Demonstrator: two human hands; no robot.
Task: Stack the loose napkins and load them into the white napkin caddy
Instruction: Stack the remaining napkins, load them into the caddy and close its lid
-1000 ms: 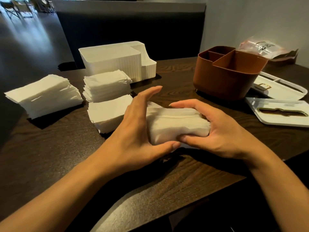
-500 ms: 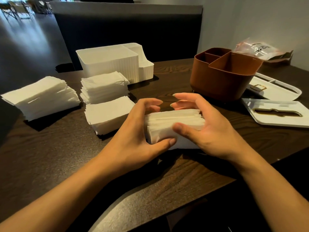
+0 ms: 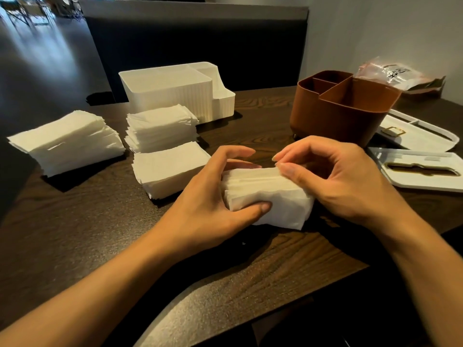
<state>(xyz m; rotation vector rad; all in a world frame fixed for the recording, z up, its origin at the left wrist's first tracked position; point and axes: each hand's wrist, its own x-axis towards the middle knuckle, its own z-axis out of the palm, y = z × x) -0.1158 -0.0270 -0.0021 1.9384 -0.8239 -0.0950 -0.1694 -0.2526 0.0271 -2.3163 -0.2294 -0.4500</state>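
Squaring the napkin bundle before loading
Left hand (image 3: 210,204) and right hand (image 3: 333,181) both grip the napkin bundle (image 3: 265,196); uneven pressure risks fanning the sheets, jamming entry into the white caddy (image 3: 180,91).

Napkin stacks: four, one (image 3: 268,196) at 6 o'clock, three (image 3: 67,141) (image 3: 160,128) (image 3: 167,169) at 9 o'clock
Caddies: two, white (image 3: 180,91) at 11 o'clock, brown (image 3: 343,108) at 1 o'clock
Lids: two (image 3: 416,136) (image 3: 423,171) at 3 o'clock
Hands: two (image 3: 208,201) (image 3: 343,179)

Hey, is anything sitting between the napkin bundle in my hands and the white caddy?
Yes: two napkin stacks, the near stack and the taller stack, lie between the bundle and the caddy.
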